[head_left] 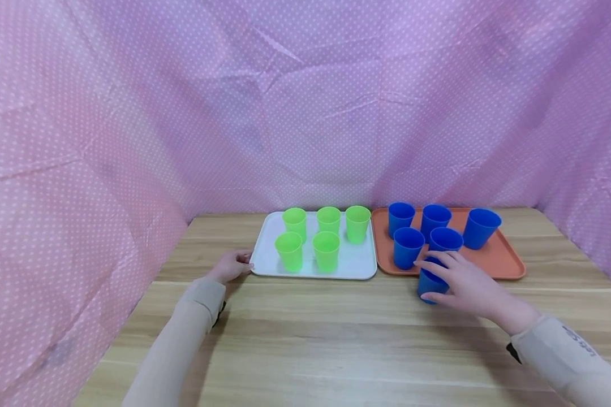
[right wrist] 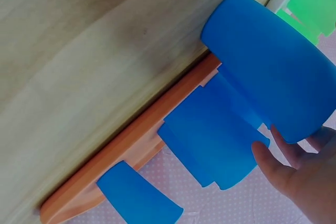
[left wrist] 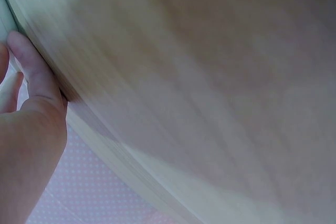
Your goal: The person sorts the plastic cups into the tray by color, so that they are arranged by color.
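My left hand (head_left: 231, 265) holds the left edge of a white tray (head_left: 265, 249), thumb along its side and fingers at its rim. Several green cups (head_left: 288, 251) stand upright on that tray. My right hand (head_left: 463, 285) is over a blue cup (right wrist: 273, 66) in front of the orange tray (head_left: 504, 257), fingers and thumb around its upper part. In the right wrist view the fingertips (right wrist: 265, 156) are at the rim, some hidden behind the cup. Several more blue cups (head_left: 408, 249) are on the orange tray, the rightmost one leaning in the head view.
The two trays lie side by side along the back of the wooden table (head_left: 305, 339). A pink dotted cloth (head_left: 305, 113) hangs close behind them and at both sides. The green cups form two rows, three behind and two in front.
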Available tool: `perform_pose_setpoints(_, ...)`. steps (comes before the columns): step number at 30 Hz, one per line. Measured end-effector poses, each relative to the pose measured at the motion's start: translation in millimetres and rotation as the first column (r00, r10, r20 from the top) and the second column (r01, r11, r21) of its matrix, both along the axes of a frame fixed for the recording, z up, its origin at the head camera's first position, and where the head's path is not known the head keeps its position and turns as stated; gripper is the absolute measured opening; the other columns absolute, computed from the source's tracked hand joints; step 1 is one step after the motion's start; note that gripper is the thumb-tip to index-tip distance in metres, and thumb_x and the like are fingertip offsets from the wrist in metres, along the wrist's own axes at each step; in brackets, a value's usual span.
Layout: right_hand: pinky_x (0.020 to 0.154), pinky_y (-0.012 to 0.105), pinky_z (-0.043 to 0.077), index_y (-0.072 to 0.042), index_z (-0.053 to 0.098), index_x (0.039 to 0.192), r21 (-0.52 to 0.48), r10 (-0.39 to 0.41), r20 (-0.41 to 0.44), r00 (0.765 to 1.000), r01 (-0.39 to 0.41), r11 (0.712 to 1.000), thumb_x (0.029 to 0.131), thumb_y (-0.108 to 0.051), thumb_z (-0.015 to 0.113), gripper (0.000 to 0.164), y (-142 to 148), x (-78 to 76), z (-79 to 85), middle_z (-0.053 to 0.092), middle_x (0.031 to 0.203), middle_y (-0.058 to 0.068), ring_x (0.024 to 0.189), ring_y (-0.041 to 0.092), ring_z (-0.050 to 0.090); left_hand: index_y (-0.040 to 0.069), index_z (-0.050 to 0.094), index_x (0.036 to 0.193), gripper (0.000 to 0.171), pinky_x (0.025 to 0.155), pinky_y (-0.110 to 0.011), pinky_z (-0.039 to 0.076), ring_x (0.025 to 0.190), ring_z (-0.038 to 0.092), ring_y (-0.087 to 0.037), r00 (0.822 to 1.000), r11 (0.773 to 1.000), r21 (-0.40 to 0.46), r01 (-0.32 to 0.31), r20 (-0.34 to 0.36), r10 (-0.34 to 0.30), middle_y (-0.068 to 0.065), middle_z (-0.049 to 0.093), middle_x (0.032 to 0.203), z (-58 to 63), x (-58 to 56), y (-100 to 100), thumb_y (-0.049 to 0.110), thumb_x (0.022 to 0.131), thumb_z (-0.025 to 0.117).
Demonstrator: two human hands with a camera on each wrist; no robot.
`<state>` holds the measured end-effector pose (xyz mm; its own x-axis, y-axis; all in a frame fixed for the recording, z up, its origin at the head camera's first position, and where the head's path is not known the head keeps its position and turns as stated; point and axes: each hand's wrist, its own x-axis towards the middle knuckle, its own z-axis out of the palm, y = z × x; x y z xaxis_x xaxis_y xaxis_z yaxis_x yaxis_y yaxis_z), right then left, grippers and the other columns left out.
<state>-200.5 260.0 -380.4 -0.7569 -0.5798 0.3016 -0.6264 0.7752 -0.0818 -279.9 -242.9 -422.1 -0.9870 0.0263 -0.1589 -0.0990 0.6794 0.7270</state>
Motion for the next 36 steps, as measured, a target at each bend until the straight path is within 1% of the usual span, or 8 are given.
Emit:
perform_pose_setpoints(3,0.089,0.058,0.045,-0.01,0.058,0.129,-0.005,0.006,-0.004,1.0,-0.006,1.0,0.073,-0.032,0.08,0.063,1,-0.1,-1.8,0.055,0.127,0.019,0.116,0.04,0.048,0.001,0.048,0.137,0.05,0.071,-0.021,0.04,0.089,0.049,-0.019,1.0,1.0,-0.004,-0.008,0.012,0.008,-0.012,0.057,0.098,-0.4,-0.4,0,0.005,0.088,0.062)
perform_pose_setpoints(8,0.089,0.058,0.046,-0.01,0.055,0.132,-0.005,0.012,0.012,1.0,-0.012,1.0,0.074,-0.029,0.08,0.066,2,0.3,-3.8,0.053,0.13,0.02,0.118,0.041,0.047,0.002,0.048,0.137,0.05,0.071,-0.021,0.04,0.089,0.049,-0.019,1.0,1.0,-0.012,-0.006,0.011,0.006,-0.011,0.057,0.098,-2.2,-1.4,0,0.005,0.089,0.062)
perform_pose_setpoints(15,0.086,0.057,0.048,-0.011,0.049,0.136,-0.006,0.008,0.043,0.999,-0.008,1.0,0.076,-0.024,0.079,0.068,3,2.3,-6.0,0.049,0.133,0.022,0.118,0.044,0.046,0.0,0.047,0.137,0.05,0.069,-0.02,0.042,0.087,0.05,-0.017,1.0,1.0,0.019,-0.001,0.003,0.001,-0.012,0.058,0.097,-2.9,-2.1,1,0.003,0.088,0.061)
perform_pose_setpoints(20,0.084,0.055,0.05,-0.01,0.049,0.136,-0.006,0.021,0.012,1.0,-0.021,1.0,0.075,-0.019,0.079,0.068,3,2.2,-9.8,0.049,0.132,0.022,0.116,0.044,0.047,0.0,0.047,0.137,0.05,0.07,-0.02,0.041,0.087,0.05,-0.017,1.0,1.0,0.011,0.01,0.009,-0.01,-0.012,0.058,0.098,-2.8,-2.2,1,0.003,0.089,0.061)
perform_pose_setpoints(27,0.083,0.055,0.05,-0.009,0.05,0.135,-0.016,0.034,-0.019,0.999,-0.034,0.999,0.074,-0.017,0.08,0.068,2,2.3,-13.3,0.05,0.13,0.022,0.115,0.044,0.048,-0.003,0.046,0.137,0.051,0.075,-0.023,0.042,0.089,0.051,-0.02,0.998,0.998,-0.025,0.06,-0.023,-0.061,-0.014,0.059,0.098,-1.4,-3.0,-2,0.005,0.089,0.062)
perform_pose_setpoints(36,0.083,0.055,0.05,-0.01,0.05,0.135,-0.024,0.058,-0.015,0.998,-0.059,0.998,0.074,-0.015,0.08,0.068,2,0.9,-12.0,0.05,0.131,0.021,0.116,0.043,0.047,-0.003,0.047,0.136,0.05,0.076,-0.024,0.043,0.092,0.052,-0.021,0.997,0.998,-0.022,0.063,-0.042,-0.064,-0.016,0.061,0.1,-3.5,-1.2,-3,0.003,0.088,0.062)
